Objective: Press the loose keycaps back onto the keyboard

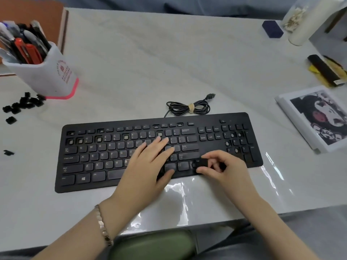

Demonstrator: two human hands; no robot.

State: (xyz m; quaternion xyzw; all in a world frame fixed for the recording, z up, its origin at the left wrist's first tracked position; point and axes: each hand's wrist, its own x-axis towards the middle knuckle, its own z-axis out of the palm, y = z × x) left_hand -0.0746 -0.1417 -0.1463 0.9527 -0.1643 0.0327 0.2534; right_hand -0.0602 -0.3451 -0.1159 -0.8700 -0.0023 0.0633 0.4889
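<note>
Hands on a flat black plastic keyboard (93,156).
Left hand (148,166) rests flat, fingers straight; right hand (223,169) pinches a black rectangular keycap (200,163), near row.

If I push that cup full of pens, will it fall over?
Pushed low, the cup probably slides, since the table looks smooth and shiny. Pushed near the top, it might tip: the pens stand tall above its rim and crowd it. It likely feels heavy for its size.
</note>
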